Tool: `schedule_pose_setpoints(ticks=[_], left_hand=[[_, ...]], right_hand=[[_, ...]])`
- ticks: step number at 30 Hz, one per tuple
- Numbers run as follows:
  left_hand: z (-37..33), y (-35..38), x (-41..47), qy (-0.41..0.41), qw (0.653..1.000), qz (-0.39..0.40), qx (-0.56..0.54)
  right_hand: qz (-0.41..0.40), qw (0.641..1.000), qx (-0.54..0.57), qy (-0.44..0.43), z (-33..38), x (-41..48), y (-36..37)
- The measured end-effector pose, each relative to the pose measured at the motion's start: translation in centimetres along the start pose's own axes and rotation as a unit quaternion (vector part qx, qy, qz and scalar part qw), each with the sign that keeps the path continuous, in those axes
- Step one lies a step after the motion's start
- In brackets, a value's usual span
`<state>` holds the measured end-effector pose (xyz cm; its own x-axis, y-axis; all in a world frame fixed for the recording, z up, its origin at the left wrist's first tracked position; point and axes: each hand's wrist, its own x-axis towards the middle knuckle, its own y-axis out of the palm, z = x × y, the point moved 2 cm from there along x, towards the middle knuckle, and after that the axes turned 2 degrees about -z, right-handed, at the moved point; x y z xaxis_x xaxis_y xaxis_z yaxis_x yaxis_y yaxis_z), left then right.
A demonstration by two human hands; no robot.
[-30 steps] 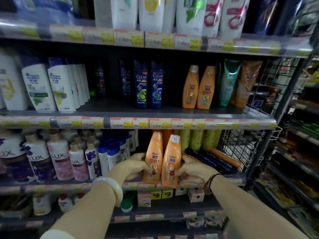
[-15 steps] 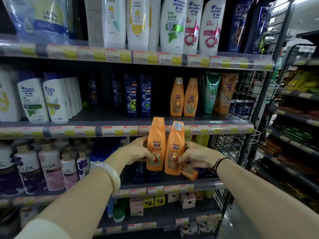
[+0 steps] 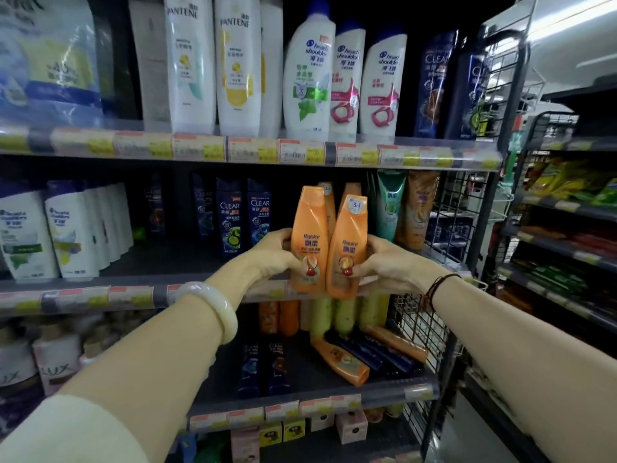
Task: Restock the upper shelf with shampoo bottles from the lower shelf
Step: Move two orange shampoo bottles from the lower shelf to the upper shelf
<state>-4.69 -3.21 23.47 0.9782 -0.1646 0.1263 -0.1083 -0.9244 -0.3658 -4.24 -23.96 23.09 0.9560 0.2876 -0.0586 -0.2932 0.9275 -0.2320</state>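
I hold two orange shampoo bottles upright, side by side, in front of the upper shelf's price rail (image 3: 100, 295). My left hand (image 3: 270, 253) grips the left orange bottle (image 3: 309, 235). The right orange bottle (image 3: 347, 248), marked 3in1 on its cap, is gripped by my right hand (image 3: 387, 259). Two more orange bottles (image 3: 354, 190) stand behind them on the upper shelf, mostly hidden. On the lower shelf (image 3: 300, 379), one orange bottle (image 3: 342, 362) lies on its side.
Dark blue Clear bottles (image 3: 245, 225) stand to the left of the orange ones, a green tube (image 3: 390, 208) and a tan tube (image 3: 417, 212) to their right. White bottles fill the top shelf (image 3: 253, 152). A wire rack (image 3: 450, 228) closes the right end. Another shelving unit stands far right.
Both hands lifted the two orange bottles from the lower shelf up to the level of the upper shelf. The view tilted upward with them.
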Motion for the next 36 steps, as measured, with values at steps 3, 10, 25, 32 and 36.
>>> schedule_pose_setpoints(ticks=[3,10,25,32,36], left_hand=[[-1.1,0.3,1.7,0.012,0.999,-0.031,-0.025],[-1.3,2.0,5.2,0.025,0.995,-0.095,-0.014],[1.1,3.9,8.3,0.027,0.99,-0.125,0.057],[2.0,3.9,9.0,0.045,0.983,-0.149,0.093],[2.2,4.0,9.4,0.027,0.983,-0.153,0.1]], right_hand=[[-0.038,0.999,-0.016,-0.027,1.3,1.1,-1.5],[-0.054,0.997,-0.028,-0.054,1.8,3.1,-3.9],[-0.103,0.992,-0.011,-0.077,-1.6,7.2,-5.6],[-0.15,0.98,-0.075,-0.108,-2.2,8.5,-5.5],[-0.168,0.977,-0.075,-0.112,-2.7,9.1,-5.5]])
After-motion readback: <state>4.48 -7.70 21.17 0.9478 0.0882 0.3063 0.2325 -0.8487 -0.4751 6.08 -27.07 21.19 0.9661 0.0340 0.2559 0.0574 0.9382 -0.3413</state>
